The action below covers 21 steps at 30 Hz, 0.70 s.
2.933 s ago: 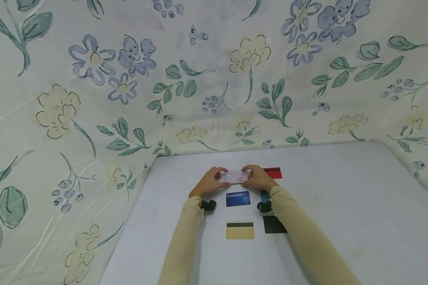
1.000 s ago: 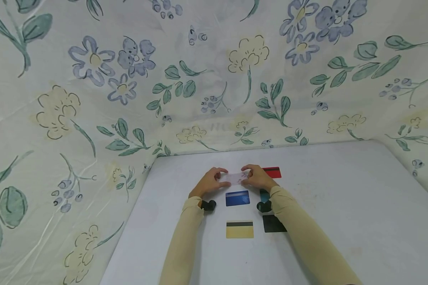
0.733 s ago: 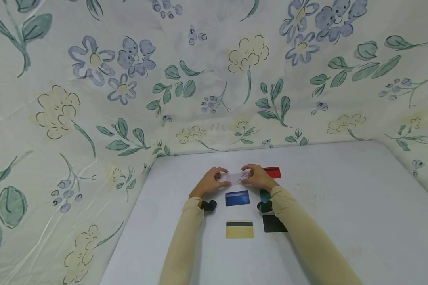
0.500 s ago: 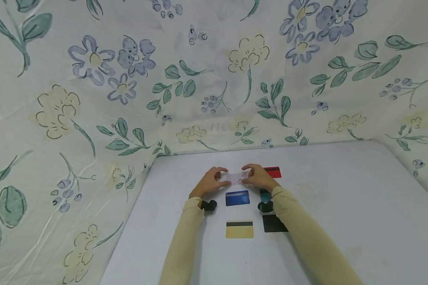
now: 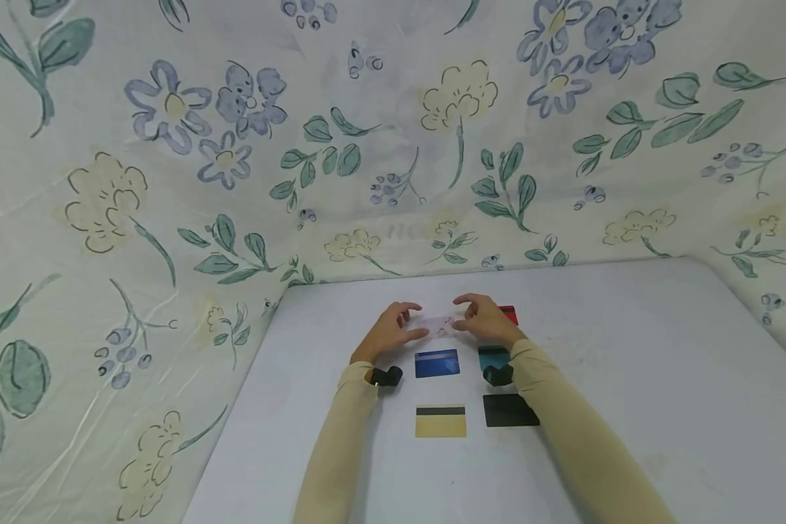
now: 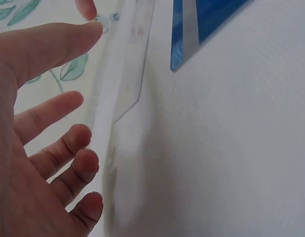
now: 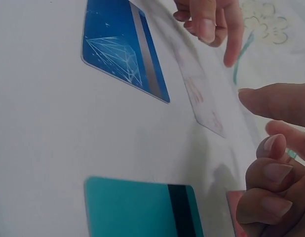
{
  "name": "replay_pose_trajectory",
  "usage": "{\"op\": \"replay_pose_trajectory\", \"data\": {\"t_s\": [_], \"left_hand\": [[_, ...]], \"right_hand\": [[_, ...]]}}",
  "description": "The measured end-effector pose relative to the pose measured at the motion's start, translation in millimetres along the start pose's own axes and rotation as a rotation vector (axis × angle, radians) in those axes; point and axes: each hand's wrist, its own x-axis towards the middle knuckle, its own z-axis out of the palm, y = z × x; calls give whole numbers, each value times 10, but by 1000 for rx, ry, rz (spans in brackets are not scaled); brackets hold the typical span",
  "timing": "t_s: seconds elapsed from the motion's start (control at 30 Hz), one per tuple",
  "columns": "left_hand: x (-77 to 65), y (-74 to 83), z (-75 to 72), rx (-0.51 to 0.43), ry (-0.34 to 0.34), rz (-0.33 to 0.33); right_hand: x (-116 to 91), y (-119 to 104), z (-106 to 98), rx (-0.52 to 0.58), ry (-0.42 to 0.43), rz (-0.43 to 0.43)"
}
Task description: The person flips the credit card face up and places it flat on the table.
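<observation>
A pale, pink-patterned card point(image 5: 440, 327) lies flat on the white table, between my two hands. Its edge stands clear of my left hand point(image 5: 389, 331), whose fingers and thumb are spread apart at the card's left end. In the left wrist view a gap shows between that hand point(image 6: 39, 148) and the card point(image 6: 135, 59). On the other side my right hand point(image 5: 491, 320) hovers by the card's right end, index finger and thumb parted. The right wrist view shows this hand point(image 7: 276, 173) holding nothing, its other fingers loosely curled, near the teal card point(image 7: 137, 207).
Nearer me lie a blue card point(image 5: 437, 363), a yellow card point(image 5: 440, 422) and a black card point(image 5: 507, 411). The red card point(image 5: 509, 314) is partly hidden behind my right hand. A flower-patterned sheet point(image 5: 393, 160) rises behind the table point(image 5: 629, 400).
Both hands had their fingers at the pale card's ends; now they have let go and spread. The right hand has moved up and to the right. The card stays in place.
</observation>
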Motion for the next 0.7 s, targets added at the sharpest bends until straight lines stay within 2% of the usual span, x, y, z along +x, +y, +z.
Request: {"op": "replay_pose_trajectory", "data": {"t_s": [0.5,0.7], "left_hand": [[26,170,99,-22,6,9],[64,278,154,7,5,29]], "right_hand": [[-120,155,-299,52,31,-57],[-179,198,-423,31,46,-18]]}}
